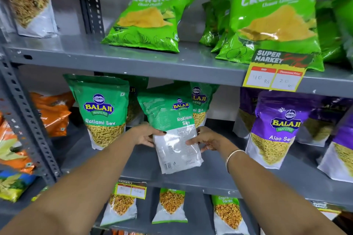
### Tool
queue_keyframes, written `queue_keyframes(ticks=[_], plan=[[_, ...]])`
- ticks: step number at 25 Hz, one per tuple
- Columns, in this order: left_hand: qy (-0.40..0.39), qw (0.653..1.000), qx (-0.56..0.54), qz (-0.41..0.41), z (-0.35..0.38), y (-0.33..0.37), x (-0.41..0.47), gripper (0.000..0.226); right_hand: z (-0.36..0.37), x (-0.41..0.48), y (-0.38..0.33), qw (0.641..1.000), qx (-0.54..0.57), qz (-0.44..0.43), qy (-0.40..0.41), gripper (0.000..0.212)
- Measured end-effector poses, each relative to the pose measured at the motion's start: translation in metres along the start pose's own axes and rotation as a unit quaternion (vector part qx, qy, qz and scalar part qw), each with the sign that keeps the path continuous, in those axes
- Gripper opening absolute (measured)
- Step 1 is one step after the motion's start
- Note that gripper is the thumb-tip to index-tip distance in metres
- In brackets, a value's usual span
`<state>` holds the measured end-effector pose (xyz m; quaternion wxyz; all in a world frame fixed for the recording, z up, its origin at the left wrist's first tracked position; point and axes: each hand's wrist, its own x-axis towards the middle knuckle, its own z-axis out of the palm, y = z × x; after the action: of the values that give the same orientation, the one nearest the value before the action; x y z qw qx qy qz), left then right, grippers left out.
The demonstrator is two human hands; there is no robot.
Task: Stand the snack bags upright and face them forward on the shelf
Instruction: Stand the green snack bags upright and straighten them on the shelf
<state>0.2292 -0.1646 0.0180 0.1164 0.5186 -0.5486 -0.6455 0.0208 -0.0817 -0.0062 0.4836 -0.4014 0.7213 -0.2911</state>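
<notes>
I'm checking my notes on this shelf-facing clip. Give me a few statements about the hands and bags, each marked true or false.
1. Both hands grip one Ratlami Sev bag. True: left hand and right hand hold its sides.
2. The held bag shows its back panel. True.
3. The held bag stands straight. False: it tilts, its bottom out past the middle shelf edge.
4. The Aloo Sev bag is orange. False: it is purple.
5. The price tag hangs from the upper shelf. True.
6. The Crunchem bags sit on the middle shelf. False: they are on the upper shelf.
</notes>
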Motion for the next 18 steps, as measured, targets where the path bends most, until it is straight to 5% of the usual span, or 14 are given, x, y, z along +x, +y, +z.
queue_keyframes(ticks=[9,18], plan=[[0.115,0.962,0.104,0.224,0.041,0.014,0.032,0.062,-0.011,0.013,0.04,0.966,0.123,-0.157,0.167,0.084],[-0.001,0.978,0.17,0.12,0.038,-0.004,0.039,0.053,-0.015,0.013,0.041,0.971,-0.013,-0.066,0.229,0.072]])
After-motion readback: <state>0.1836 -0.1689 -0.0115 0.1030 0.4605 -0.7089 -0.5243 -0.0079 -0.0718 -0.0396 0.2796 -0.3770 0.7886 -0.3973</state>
